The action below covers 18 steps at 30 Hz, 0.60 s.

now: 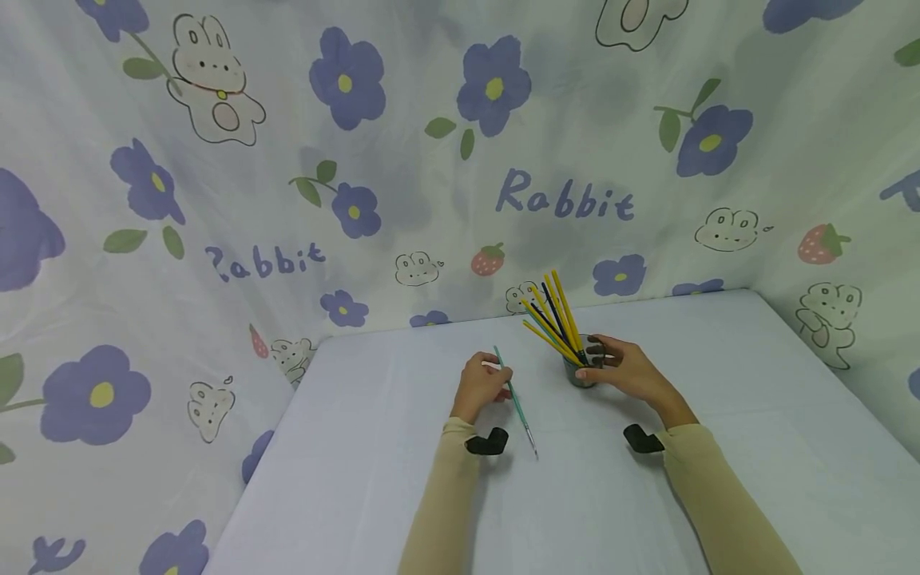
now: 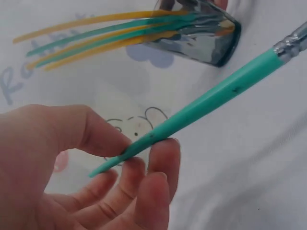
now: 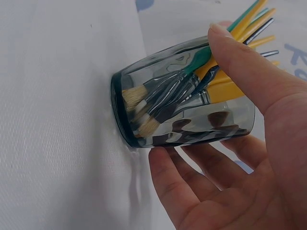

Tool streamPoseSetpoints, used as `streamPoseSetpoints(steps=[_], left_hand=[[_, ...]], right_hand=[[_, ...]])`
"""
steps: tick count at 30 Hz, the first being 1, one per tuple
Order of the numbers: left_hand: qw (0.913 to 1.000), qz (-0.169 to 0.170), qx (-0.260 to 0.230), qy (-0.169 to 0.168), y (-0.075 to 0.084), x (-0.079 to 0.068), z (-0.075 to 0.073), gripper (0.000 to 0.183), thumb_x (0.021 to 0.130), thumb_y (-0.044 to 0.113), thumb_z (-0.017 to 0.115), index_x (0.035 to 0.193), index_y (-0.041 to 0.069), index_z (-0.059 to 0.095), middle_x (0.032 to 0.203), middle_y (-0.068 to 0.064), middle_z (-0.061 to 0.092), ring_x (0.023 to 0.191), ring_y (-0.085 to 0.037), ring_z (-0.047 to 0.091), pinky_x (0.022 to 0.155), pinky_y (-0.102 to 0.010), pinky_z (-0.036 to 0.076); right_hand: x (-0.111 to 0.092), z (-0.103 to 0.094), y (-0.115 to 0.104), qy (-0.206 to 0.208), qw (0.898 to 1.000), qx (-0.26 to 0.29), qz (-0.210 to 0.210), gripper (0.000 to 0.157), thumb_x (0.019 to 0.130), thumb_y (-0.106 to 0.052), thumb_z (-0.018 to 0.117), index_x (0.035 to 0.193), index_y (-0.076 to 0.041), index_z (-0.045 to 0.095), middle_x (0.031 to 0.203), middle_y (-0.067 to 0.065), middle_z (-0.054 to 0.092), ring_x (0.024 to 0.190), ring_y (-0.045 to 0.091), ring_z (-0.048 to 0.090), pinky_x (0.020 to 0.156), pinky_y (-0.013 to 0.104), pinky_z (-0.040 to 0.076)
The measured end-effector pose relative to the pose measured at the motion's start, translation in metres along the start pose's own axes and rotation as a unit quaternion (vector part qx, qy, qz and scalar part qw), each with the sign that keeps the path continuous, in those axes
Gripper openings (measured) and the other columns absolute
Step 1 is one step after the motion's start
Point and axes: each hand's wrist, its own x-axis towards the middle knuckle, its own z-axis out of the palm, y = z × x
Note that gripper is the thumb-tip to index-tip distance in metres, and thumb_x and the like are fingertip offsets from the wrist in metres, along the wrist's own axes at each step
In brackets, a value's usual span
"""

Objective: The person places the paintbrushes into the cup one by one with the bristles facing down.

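My left hand (image 1: 480, 386) pinches a teal paintbrush (image 1: 521, 409) near the thin end of its handle, between thumb and fingers. The brush slants with its bristle end low and towards me, and its metal ferrule (image 2: 290, 44) shows at the edge of the left wrist view. My right hand (image 1: 636, 370) holds a tinted, see-through glass (image 3: 168, 125) from the right side, thumb near the rim and fingers around the opposite wall. Several paintbrushes with yellow, teal and dark blue handles (image 1: 552, 313) lean leftward out of the glass. Their pale bristles (image 3: 134, 97) point down inside it.
A white-covered table (image 1: 359, 463) lies beneath both hands. Behind it hangs a curtain (image 1: 417, 176) printed with purple flowers, rabbits and lettering. Each wrist carries a small black piece (image 1: 490, 442) at the cuff of a beige sleeve (image 1: 440, 511).
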Motion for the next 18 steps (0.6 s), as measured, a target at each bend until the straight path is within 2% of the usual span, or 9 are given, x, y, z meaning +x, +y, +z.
streamPoseSetpoints(steps=[6, 11, 18], left_hand=[[0.9971, -0.004, -0.074, 0.015, 0.001, -0.002, -0.003, 0.044, 0.091, 0.015, 0.064, 0.131, 0.002, 0.052, 0.092, -0.008, 0.071, 0.057, -0.012, 0.071, 0.058, -0.025, 0.059], [0.9912, 0.007, -0.129, 0.029, 0.004, -0.004, -0.004, 0.048, 0.090, 0.012, 0.063, 0.135, 0.001, 0.048, 0.094, -0.008, 0.070, 0.060, -0.013, 0.072, 0.061, -0.025, 0.060], [0.9802, 0.025, -0.193, 0.037, 0.012, -0.006, -0.004, 0.040, 0.091, 0.008, 0.061, 0.128, 0.004, 0.045, 0.092, -0.004, 0.065, 0.062, -0.013, 0.073, 0.063, -0.025, 0.061]], right_hand=[[0.001, 0.001, 0.002, 0.001, 1.000, -0.002, -0.003, 0.098, 0.089, -0.041, 0.081, 0.162, -0.004, 0.029, 0.157, 0.029, 0.044, 0.142, 0.052, 0.048, 0.112, 0.061, 0.046], [0.001, 0.001, 0.002, 0.004, 1.000, -0.008, 0.003, 0.098, 0.088, -0.042, 0.082, 0.162, -0.004, 0.030, 0.157, 0.028, 0.045, 0.142, 0.051, 0.048, 0.112, 0.060, 0.046], [0.000, 0.000, 0.001, 0.002, 1.000, -0.005, 0.003, 0.098, 0.088, -0.042, 0.082, 0.162, -0.005, 0.029, 0.158, 0.029, 0.043, 0.142, 0.052, 0.047, 0.112, 0.061, 0.045]])
